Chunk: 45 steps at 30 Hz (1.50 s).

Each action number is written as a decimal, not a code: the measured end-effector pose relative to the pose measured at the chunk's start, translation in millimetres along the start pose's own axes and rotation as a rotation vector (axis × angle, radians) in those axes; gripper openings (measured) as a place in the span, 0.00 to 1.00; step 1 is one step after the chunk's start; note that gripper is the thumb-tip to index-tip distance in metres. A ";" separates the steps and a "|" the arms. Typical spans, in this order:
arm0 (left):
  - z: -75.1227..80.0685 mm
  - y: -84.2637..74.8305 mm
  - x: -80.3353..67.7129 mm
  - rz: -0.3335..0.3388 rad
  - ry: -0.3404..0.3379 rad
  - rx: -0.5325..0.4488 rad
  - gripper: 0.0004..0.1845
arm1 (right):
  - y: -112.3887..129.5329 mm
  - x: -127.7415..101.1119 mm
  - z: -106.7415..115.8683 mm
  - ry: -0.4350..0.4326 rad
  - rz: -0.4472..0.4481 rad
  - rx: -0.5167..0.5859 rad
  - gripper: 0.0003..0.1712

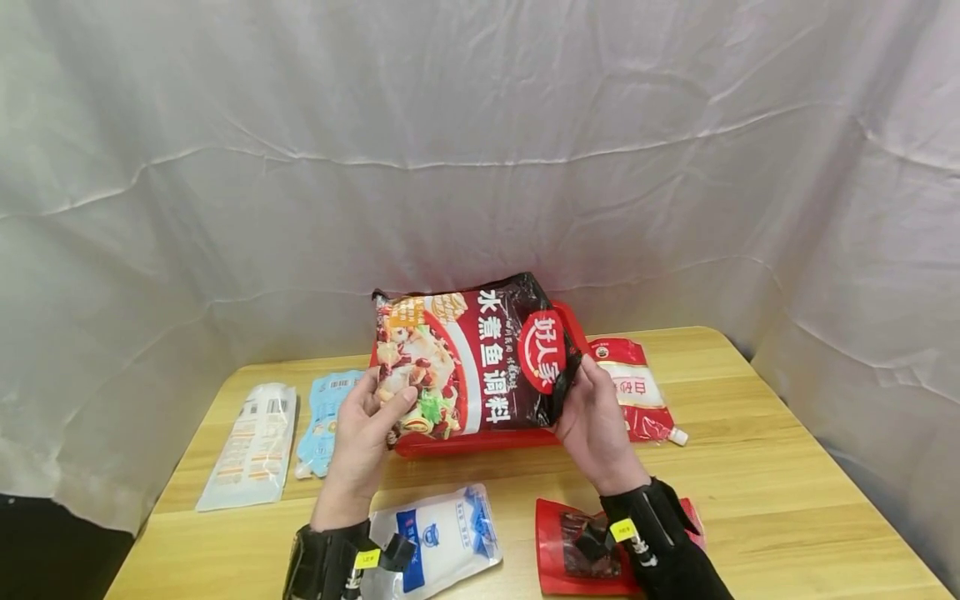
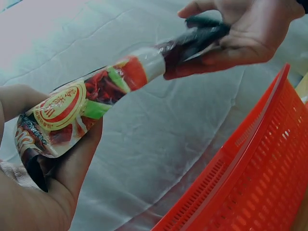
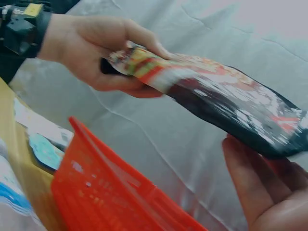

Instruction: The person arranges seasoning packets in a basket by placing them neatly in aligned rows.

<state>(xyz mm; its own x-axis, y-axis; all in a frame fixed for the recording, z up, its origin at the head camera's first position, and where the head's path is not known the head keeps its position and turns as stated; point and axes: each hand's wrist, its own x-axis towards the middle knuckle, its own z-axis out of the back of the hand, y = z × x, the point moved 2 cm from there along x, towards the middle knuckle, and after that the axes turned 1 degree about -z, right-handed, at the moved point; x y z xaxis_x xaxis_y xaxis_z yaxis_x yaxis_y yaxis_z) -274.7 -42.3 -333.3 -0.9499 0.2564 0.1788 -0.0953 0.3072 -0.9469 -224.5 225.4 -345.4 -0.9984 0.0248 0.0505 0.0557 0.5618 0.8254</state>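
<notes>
A dark red and black seasoning packet (image 1: 491, 358) with a picture of a fish dish is held up over a red plastic basket (image 1: 480, 442). My left hand (image 1: 365, 433) grips its left end, thumb across the printed front and fingers behind. At the other end, my right hand (image 1: 600, 425) holds the black edge, with fingers under it. The left wrist view shows the packet (image 2: 113, 94) nearly edge-on between both hands, and the basket (image 2: 240, 178) below to the right. In the right wrist view, right-hand fingers (image 3: 257, 185) support the packet's dark underside.
On the wooden table lie a clear-and-white pouch (image 1: 252, 446) and a light blue pouch (image 1: 327, 417) at left. A white-and-blue bag (image 1: 450, 533) and a red windowed pouch (image 1: 558, 550) lie in front. A red-and-white spouted pouch (image 1: 637, 387) is right of the basket. Grey cloth (image 1: 480, 167) hangs behind.
</notes>
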 end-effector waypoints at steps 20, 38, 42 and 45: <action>-19.5 7.6 -0.1 0.036 0.005 -0.066 0.32 | -37.4 -9.1 -26.4 0.012 -0.016 0.099 0.27; -20.1 11.2 -1.7 0.091 0.124 -0.001 0.34 | -29.8 -7.6 -22.5 -0.059 0.082 -0.008 0.27; -18.8 13.3 -1.0 0.108 0.164 0.041 0.35 | -23.9 -8.6 -20.1 -0.039 0.090 0.000 0.26; -17.9 15.7 0.0 0.125 0.191 0.064 0.36 | -19.8 -9.3 -18.1 -0.016 0.095 0.001 0.25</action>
<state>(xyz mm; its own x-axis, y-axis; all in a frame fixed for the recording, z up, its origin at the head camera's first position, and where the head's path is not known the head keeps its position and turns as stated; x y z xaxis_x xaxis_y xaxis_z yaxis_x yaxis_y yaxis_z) -270.8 -21.2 -343.4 -0.8824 0.4596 0.1009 -0.0052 0.2048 -0.9788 -216.2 199.0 -352.1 -0.9886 0.0915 0.1199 0.1506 0.5573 0.8166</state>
